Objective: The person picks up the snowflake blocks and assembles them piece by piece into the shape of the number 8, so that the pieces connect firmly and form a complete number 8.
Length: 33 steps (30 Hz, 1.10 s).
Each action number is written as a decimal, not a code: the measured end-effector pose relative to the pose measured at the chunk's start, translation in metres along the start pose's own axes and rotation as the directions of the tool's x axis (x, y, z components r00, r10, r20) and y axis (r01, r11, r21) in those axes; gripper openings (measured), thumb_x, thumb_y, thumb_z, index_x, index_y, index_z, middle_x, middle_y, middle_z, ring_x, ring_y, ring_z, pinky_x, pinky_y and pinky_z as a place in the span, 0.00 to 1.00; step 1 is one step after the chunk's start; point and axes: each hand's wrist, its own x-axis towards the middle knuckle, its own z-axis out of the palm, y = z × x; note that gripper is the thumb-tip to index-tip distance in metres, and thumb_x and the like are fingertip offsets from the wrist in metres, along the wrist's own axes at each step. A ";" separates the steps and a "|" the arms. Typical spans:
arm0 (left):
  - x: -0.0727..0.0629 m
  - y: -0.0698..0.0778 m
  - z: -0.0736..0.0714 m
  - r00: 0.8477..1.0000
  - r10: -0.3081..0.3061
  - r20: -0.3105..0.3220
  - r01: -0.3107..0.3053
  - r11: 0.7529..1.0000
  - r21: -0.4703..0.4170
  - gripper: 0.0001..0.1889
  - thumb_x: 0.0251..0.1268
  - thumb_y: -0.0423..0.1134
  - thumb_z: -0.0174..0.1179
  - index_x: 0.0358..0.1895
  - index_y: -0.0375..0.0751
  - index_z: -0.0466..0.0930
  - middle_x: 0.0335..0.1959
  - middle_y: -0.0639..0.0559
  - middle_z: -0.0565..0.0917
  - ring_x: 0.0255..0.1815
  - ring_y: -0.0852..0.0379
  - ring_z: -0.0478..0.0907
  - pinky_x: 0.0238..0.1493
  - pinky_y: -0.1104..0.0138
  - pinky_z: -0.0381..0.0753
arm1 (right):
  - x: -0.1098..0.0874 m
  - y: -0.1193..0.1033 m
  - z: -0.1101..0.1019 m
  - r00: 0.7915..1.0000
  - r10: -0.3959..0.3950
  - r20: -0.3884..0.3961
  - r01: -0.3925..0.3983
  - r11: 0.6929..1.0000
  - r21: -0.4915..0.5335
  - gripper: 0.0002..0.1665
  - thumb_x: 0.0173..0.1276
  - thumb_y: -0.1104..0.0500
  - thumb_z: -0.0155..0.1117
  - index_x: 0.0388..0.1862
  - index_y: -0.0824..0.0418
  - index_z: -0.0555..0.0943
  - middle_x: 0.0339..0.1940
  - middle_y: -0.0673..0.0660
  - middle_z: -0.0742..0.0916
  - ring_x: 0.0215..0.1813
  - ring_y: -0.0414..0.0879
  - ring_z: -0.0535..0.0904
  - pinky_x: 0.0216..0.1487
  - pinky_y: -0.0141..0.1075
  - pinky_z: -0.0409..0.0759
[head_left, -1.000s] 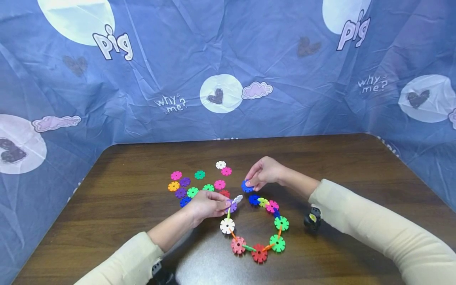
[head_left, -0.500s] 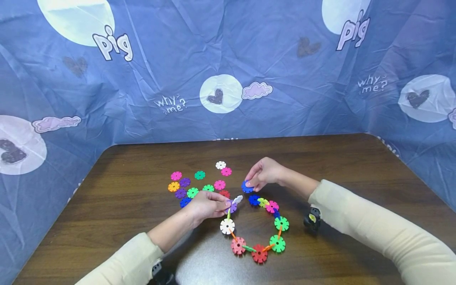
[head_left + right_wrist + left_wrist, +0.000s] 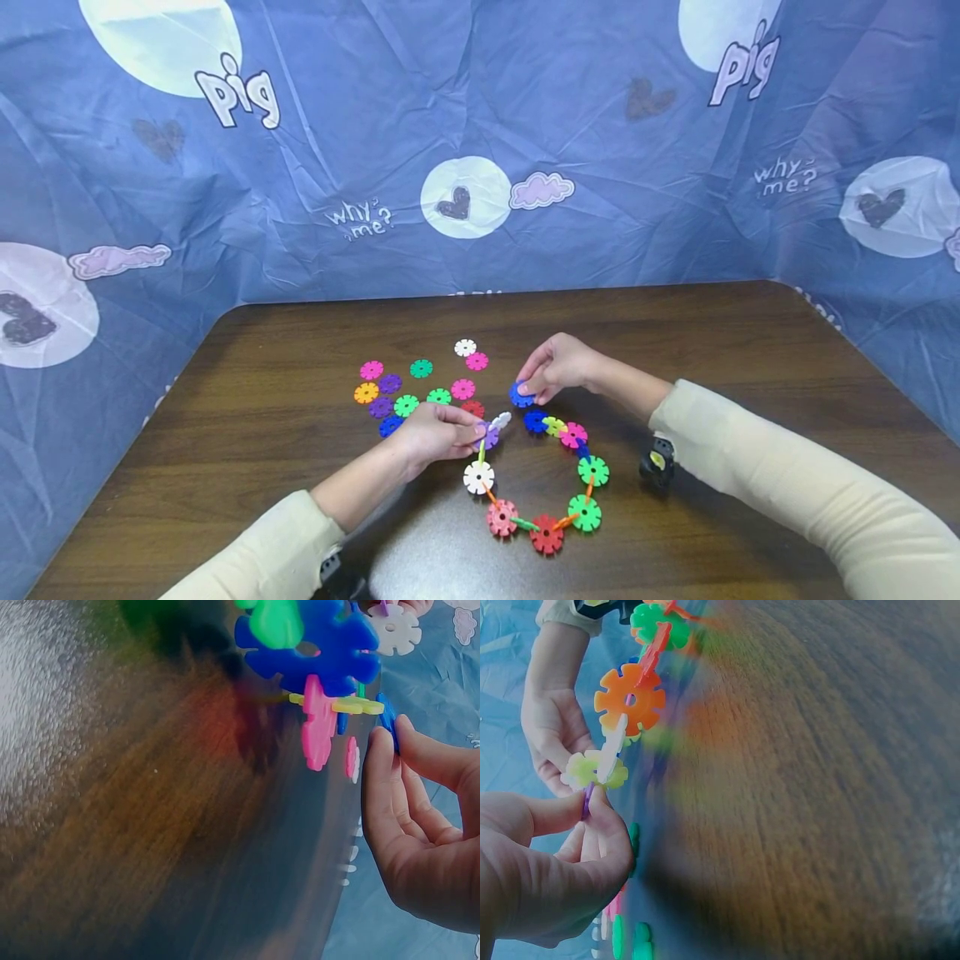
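Observation:
A chain of notched plastic snowflake discs, joined edge to edge, curves across the table, with a gap at its far side. My left hand pinches a purple disc at the chain's left end between thumb and forefinger; a white disc slots into it. Thumb and fingers of my right hand pinch a blue disc on edge, close to the dark blue disc at the chain's right end. Whether those two blue discs are joined, I cannot tell. The right wrist view shows the pinched blue disc nearly edge-on.
Loose discs in several colours lie beyond my left hand, among them an orange disc, a teal disc and a white disc. The brown wooden table ends at a blue printed cloth behind it.
Almost nothing differs. My right hand has sunk very slightly with the blue disc; my left hand and the chain stay in place.

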 end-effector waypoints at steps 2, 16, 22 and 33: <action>0.000 0.000 0.000 1.000 0.000 -0.003 0.000 1.000 -0.001 0.14 0.65 0.28 0.59 0.49 0.21 0.78 0.26 0.56 0.83 0.26 0.66 0.77 0.40 0.70 0.86 | 0.001 0.001 0.000 1.000 0.003 0.000 -0.003 1.000 0.001 0.12 0.59 0.66 0.70 0.41 0.73 0.83 0.28 0.58 0.90 0.24 0.40 0.84 0.40 0.40 0.88; -0.001 0.000 -0.001 1.000 0.011 0.006 -0.011 1.000 -0.002 0.13 0.64 0.29 0.59 0.48 0.23 0.80 0.28 0.54 0.83 0.27 0.65 0.77 0.40 0.72 0.85 | 0.009 0.013 0.002 1.000 0.031 0.000 -0.031 0.999 -0.032 0.11 0.58 0.69 0.69 0.40 0.74 0.83 0.25 0.55 0.89 0.24 0.39 0.83 0.35 0.35 0.88; 0.000 0.000 -0.001 1.000 -0.005 0.002 0.005 1.000 -0.002 0.13 0.64 0.28 0.58 0.49 0.22 0.79 0.26 0.56 0.82 0.26 0.66 0.77 0.38 0.73 0.85 | 0.008 0.015 0.004 0.999 -0.006 -0.033 0.003 0.995 -0.098 0.09 0.57 0.70 0.70 0.37 0.73 0.83 0.28 0.60 0.90 0.25 0.39 0.83 0.34 0.36 0.88; 0.001 -0.001 -0.001 1.000 0.011 0.005 -0.011 1.000 0.006 0.13 0.65 0.29 0.58 0.48 0.21 0.78 0.26 0.55 0.83 0.26 0.66 0.78 0.40 0.72 0.86 | 0.004 0.013 0.009 0.984 -0.114 -0.137 0.059 0.933 -0.355 0.05 0.53 0.65 0.75 0.29 0.63 0.86 0.23 0.55 0.89 0.21 0.38 0.81 0.27 0.30 0.84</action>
